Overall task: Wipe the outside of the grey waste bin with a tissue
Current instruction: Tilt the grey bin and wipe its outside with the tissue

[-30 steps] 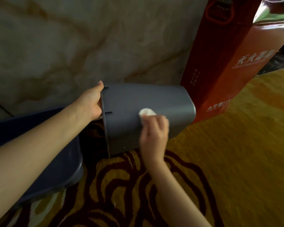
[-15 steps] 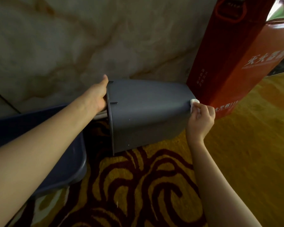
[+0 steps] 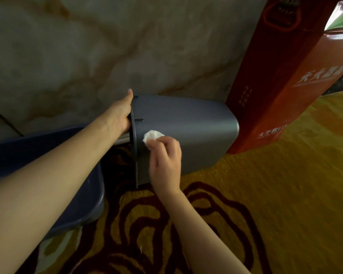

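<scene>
Bin (image 3: 186, 123) between hands, tissue (image 3: 152, 136) under right hand (image 3: 165, 157)

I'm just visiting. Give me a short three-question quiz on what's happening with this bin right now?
1. True or false: the grey waste bin stands upright.
2. Which hand presses the tissue to the bin: A left, B right?
3. Fill in: the left hand grips the bin at its ____.

Key: 1 false, it is tipped on its side. 2 B, the right hand. 3 rim, at the open end.
</scene>
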{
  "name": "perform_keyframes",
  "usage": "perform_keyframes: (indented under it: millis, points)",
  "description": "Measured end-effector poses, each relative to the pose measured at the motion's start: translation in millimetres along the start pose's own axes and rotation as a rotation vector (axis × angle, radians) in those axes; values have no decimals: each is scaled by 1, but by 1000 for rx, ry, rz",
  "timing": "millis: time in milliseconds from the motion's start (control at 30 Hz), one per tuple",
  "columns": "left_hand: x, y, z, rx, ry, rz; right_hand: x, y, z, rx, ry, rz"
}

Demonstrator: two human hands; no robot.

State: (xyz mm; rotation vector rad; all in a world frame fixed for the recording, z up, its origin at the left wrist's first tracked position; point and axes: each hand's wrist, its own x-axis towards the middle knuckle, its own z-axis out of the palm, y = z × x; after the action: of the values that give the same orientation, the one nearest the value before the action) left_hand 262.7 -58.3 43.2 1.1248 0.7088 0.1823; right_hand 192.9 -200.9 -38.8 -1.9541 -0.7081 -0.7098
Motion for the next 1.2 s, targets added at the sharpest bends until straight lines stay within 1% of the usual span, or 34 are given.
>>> perform_keyframes:
  millis: [167,300,467,567,667,733,800,867,933,1000,1067,1200]
  points:
    - [11,2,2,49,57,11,15,49,-24,-106,163,142]
    - [17,4,2,72,69,9,29,83,-43,-192,224,202]
    - [16,5,3,8,48,20,35,112,-57,-241,253,260]
    - [13,5,4,53,46,17,38,127,-64,-253,248,301]
    - [5,3,0,61,26,21,40,138,-70,-271,220,300]
    - [-4,-1,-9,101,-61,13,40,144,-75,-276,204,301]
    - [-16,-10,-24,144,-246,-8,40,150,-78,-271,202,322]
    - [-31,-20,-41,242,-421,-26,40,153,-79,-260,207,350]
    - [-43,-30,-54,304,-563,-31,39,153,-77,-229,230,392]
    - [-48,-40,-64,305,-656,-45,39,149,-74,-194,264,463]
    - [-50,-50,-68,336,-664,-39,41,145,-72,-169,290,523]
    - [-54,-54,-62,368,-571,43,45,135,-77,-125,282,614]
